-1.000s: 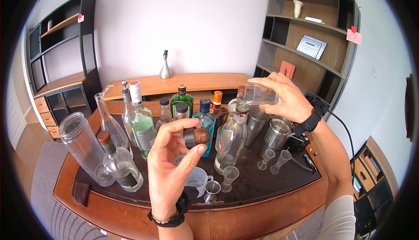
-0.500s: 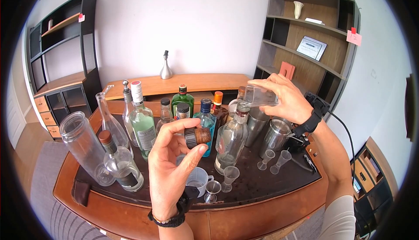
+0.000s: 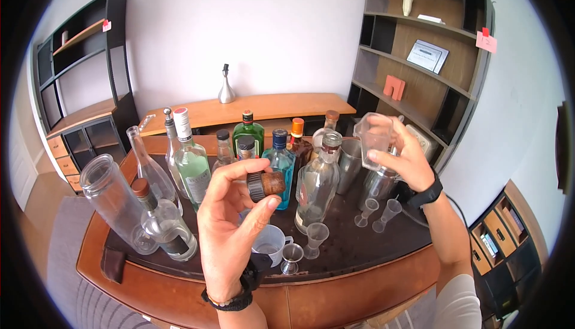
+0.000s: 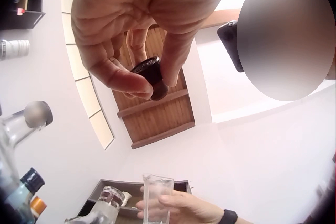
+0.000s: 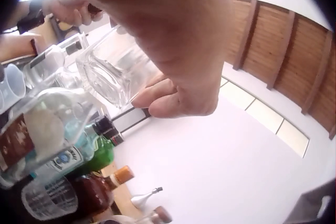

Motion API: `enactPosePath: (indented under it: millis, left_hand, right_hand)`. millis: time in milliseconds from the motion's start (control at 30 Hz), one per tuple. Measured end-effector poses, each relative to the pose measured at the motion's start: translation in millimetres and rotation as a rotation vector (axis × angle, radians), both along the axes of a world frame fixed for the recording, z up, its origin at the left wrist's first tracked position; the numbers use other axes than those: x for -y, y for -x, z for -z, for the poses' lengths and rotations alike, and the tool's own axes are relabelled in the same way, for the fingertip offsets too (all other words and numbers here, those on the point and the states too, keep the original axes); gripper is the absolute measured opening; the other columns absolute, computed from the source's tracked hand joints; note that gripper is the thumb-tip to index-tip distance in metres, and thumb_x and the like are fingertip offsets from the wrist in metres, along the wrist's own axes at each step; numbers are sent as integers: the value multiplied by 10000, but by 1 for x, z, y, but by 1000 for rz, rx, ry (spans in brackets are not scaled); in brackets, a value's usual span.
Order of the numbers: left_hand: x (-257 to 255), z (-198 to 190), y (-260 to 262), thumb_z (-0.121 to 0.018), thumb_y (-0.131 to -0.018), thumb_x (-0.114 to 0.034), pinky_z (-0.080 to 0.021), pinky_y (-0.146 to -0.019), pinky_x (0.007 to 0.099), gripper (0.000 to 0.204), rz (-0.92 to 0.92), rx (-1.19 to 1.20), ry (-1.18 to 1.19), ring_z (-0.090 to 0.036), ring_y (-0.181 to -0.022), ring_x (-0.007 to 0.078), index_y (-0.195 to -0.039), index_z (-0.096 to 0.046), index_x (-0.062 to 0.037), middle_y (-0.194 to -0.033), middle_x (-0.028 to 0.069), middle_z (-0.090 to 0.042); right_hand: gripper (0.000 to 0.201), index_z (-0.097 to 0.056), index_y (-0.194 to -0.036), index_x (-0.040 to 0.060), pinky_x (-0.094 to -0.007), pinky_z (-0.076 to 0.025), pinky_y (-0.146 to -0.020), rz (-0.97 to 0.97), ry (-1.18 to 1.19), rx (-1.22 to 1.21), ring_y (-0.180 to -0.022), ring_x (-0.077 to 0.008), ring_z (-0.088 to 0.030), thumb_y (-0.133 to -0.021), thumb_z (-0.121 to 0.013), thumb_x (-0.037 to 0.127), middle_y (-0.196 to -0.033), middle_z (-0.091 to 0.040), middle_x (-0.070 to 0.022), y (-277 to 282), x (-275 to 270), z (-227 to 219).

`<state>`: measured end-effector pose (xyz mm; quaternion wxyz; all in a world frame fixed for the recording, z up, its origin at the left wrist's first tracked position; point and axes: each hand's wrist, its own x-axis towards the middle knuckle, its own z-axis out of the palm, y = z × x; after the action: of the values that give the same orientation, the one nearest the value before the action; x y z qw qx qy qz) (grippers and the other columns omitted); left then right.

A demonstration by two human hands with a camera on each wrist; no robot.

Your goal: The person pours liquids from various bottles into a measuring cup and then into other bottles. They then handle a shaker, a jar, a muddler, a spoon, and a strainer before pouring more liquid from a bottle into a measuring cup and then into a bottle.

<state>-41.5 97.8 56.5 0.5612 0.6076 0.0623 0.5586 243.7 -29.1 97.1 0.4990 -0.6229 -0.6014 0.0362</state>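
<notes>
"Near the middle, where's the dark-capped stopper (image 3: 266,186)?"
"Pinched in the left hand (image 3: 230,227), its lower fingers partly hidden."
"And the clear glass (image 3: 376,140)?"
"Two o'clock from the stopper, gripped by the right hand (image 3: 404,158). At three stands the uncapped bottle (image 3: 317,185); at six, the left hand hides part of the plastic jug (image 3: 269,245)."

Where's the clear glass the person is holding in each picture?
Head view: the clear glass is right of centre, in the right hand.
Left wrist view: bottom edge, near the middle.
Right wrist view: left of centre, higher up.
All three views share the orange bottle cap.
</notes>
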Motion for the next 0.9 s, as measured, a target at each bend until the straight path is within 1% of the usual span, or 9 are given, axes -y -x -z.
enactPosePath:
  millis: [100, 133, 233, 367, 467, 633, 767, 867, 900]
  left_hand:
    - [2, -1, -1, -739, -809, 77, -453, -737, 186, 440, 17, -17, 38, -548, -897, 60, -1221, -607, -5, -1201, 63, -623]
    - [3, 0, -1, -725, -820, 85, -466, -785, 203, 443, 52, -13, 58, -582, -987, 93, -1234, -585, 9, -1210, 74, -619]
    - [5, 0, -6, -710, -847, 65, -476, -874, 247, 420, 53, -27, 46, -588, -1038, 128, -1239, -568, 19, -1211, 89, -612]
    - [3, 7, -19, -781, -869, -196, -467, -682, 223, 517, -110, -82, -62, -594, -814, 92, -1293, -550, -10, -1180, 70, -595]
    - [5, 8, -27, -779, -872, -198, -461, -681, 232, 531, -195, -112, -74, -592, -806, 95, -1303, -530, -15, -1177, 75, -586]
    - [8, 11, -37, -683, -940, -136, -458, -687, 231, 353, -319, -150, -130, -580, -779, 93, -1235, -527, -21, -1106, 76, -582]
    - [5, 13, -35, -649, -968, -157, -458, -692, 223, 301, -329, -198, -179, -561, -733, 92, -1216, -542, -25, -1022, 71, -592]
    - [7, 12, -35, -706, -930, -130, -463, -655, 207, 339, -301, -180, -148, -572, -750, 81, -1192, -533, -3, -1047, 57, -603]
    - [7, 14, -37, -625, -986, -181, -458, -676, 222, 266, -344, -217, -222, -553, -726, 88, -1197, -556, -34, -1013, 56, -599]
  right_hand:
    - [601, -468, -1363, 6, -365, -444, -1023, -89, 42, -158, -1162, -207, -597, -846, -761, 96, -1254, -616, -104, 2, 21, 36]
    - [604, -461, -1364, 4, -368, -444, -1026, -114, 57, -177, -1164, -212, -598, -846, -760, 84, -1249, -620, -109, 1, 27, 51]
    - [597, -440, -1361, 9, -376, -433, -1049, -176, 118, -196, -1201, -216, -589, -857, -756, 57, -1252, -624, -125, 3, 43, 94]
    - [599, -450, -1342, 39, -380, -424, -1053, -157, 176, -264, -1183, -191, -595, -847, -781, 105, -1253, -638, -97, 5, 49, 145]
    - [613, -455, -1342, 52, -381, -426, -1044, -152, 226, -353, -1174, -186, -599, -836, -792, 132, -1241, -646, -88, 1, 51, 169]
    - [612, -459, -1340, 56, -385, -426, -1043, -184, 228, -469, -1175, -188, -597, -831, -791, 129, -1225, -653, -82, -16, 47, 204]
    - [597, -473, -1333, 55, -386, -423, -1052, -174, 209, -470, -1176, -197, -600, -828, -788, 106, -1238, -645, -91, -18, 46, 225]
    - [583, -485, -1326, 52, -395, -417, -1068, -179, 207, -486, -1204, -214, -593, -826, -784, 85, -1247, -639, -102, -14, 45, 227]
    - [583, -485, -1326, 52, -397, -416, -1072, -183, 196, -498, -1211, -216, -590, -826, -783, 85, -1246, -639, -103, -12, 46, 227]
